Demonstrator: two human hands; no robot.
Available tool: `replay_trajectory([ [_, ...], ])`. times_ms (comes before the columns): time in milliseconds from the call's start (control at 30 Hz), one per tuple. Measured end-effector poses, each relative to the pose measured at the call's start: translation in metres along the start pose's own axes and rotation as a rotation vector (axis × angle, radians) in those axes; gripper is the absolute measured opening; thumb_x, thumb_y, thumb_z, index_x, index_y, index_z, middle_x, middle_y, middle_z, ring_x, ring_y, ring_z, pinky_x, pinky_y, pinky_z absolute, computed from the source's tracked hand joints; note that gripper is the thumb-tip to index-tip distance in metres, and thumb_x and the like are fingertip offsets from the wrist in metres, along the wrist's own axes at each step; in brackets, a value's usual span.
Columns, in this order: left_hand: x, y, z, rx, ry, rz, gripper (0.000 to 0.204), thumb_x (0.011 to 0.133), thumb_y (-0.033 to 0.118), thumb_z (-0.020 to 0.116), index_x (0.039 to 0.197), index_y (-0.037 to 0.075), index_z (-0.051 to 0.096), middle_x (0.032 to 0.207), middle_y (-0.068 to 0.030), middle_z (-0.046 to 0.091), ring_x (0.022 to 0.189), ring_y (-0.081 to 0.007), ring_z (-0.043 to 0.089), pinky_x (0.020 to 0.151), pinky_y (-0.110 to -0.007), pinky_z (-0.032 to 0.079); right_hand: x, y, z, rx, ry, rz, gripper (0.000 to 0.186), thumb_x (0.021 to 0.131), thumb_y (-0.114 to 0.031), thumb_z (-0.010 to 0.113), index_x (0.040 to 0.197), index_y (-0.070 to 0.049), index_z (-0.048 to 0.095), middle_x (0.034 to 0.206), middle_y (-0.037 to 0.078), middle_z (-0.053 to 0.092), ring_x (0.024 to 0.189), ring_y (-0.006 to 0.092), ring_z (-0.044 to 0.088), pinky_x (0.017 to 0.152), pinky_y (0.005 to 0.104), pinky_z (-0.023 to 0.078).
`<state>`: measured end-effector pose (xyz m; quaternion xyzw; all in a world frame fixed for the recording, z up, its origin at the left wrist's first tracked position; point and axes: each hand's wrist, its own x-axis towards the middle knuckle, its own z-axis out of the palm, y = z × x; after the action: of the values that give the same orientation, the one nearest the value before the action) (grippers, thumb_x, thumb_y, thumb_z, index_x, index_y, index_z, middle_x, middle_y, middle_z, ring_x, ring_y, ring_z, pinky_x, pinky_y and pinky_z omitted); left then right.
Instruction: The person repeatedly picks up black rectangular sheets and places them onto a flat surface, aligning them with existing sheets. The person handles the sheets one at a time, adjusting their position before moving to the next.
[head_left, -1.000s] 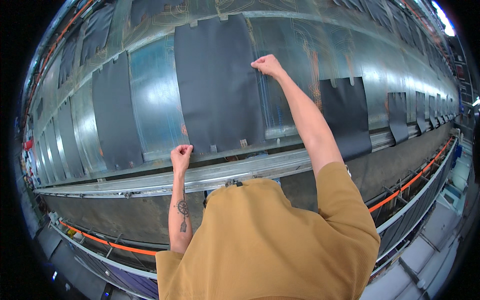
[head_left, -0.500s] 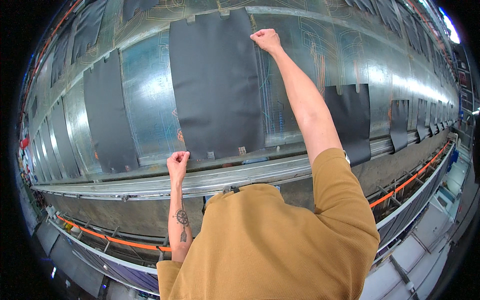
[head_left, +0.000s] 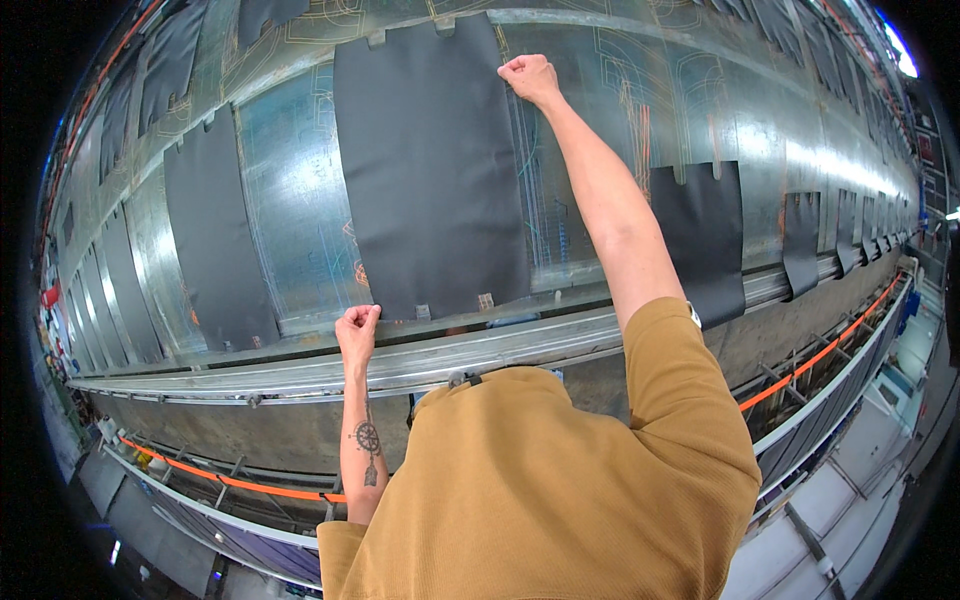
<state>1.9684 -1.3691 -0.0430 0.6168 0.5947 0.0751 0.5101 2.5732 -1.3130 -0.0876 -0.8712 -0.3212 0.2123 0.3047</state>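
Note:
In front of me a large black sheet [head_left: 430,170] with notches at its far edge lies on a shiny metal table [head_left: 295,180] marked with coloured lines. My left hand [head_left: 357,328] pinches the sheet's near left corner. My right hand [head_left: 530,78], arm stretched out, is closed in a pinch at the sheet's right edge, near its far end. Two small greyish patches show at the sheet's near edge.
More black sheets lie to the left [head_left: 220,230] and to the right [head_left: 697,240], the right ones hanging over the table's near edge. A metal rail [head_left: 470,350] runs along that edge. Orange strips [head_left: 240,485] line a railing on my side.
Both hands keep their pinch at the sheet's edges. The view has shifted very slightly; the sheet lies almost as before.

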Motion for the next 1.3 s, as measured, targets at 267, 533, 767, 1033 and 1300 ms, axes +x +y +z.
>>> replay_trajectory([
  [267, -0.001, 0.002, 0.0, 0.017, 0.008, -0.014, 0.022, 0.091, 0.018, 0.081, 0.091, -0.003, 0.075, 0.069, 0.0045, 0.061, 0.064, -0.0037, 0.048, 0.058, -0.023, 0.04, -0.001, 0.0, -0.002, 0.007, -0.003, -0.011, 0.036, 0.082, -0.044, 0.077, 0.097, -0.011, 0.081, 0.089, 0.006, 0.08, 0.086, 0.0221, 0.076, 0.084, 0.0356, 0.059],
  [533, 0.0, -0.004, 0.0, 0.037, 0.003, 0.015, 0.021, 0.093, 0.018, 0.08, 0.092, -0.002, 0.075, 0.071, 0.0074, 0.059, 0.064, -0.0019, 0.047, 0.057, -0.02, 0.038, 0.001, 0.002, 0.0, 0.006, -0.013, -0.022, 0.034, 0.081, -0.045, 0.075, 0.095, -0.014, 0.082, 0.092, 0.007, 0.08, 0.091, 0.0275, 0.076, 0.088, 0.0411, 0.059],
  [767, -0.001, 0.0, -0.001, 0.071, 0.002, 0.015, 0.022, 0.093, 0.019, 0.08, 0.092, -0.002, 0.075, 0.072, 0.0061, 0.061, 0.064, -0.0024, 0.05, 0.058, -0.021, 0.04, 0.001, 0.005, -0.001, -0.04, -0.058, -0.038, 0.041, 0.083, -0.046, 0.075, 0.106, -0.012, 0.08, 0.103, 0.009, 0.079, 0.097, 0.0272, 0.075, 0.092, 0.0392, 0.057],
  [1033, 0.0, 0.005, -0.001, 0.067, -0.002, -0.026, 0.024, 0.091, 0.02, 0.081, 0.094, -0.003, 0.077, 0.07, 0.0044, 0.062, 0.064, -0.0035, 0.049, 0.058, -0.022, 0.041, 0.009, 0.017, 0.014, -0.056, 0.048, -0.099, 0.029, 0.082, -0.04, 0.074, 0.09, -0.014, 0.083, 0.092, 0.015, 0.078, 0.091, 0.0339, 0.075, 0.086, 0.0428, 0.059],
  [1300, 0.0, 0.004, 0.0, 0.059, 0.009, 0.002, 0.025, 0.091, 0.02, 0.081, 0.094, -0.004, 0.077, 0.069, 0.0049, 0.061, 0.063, -0.0033, 0.048, 0.057, -0.022, 0.04, 0.011, 0.017, 0.015, -0.049, 0.058, -0.109, 0.028, 0.082, -0.04, 0.073, 0.091, -0.015, 0.083, 0.091, 0.014, 0.078, 0.09, 0.0335, 0.076, 0.085, 0.0428, 0.06],
])
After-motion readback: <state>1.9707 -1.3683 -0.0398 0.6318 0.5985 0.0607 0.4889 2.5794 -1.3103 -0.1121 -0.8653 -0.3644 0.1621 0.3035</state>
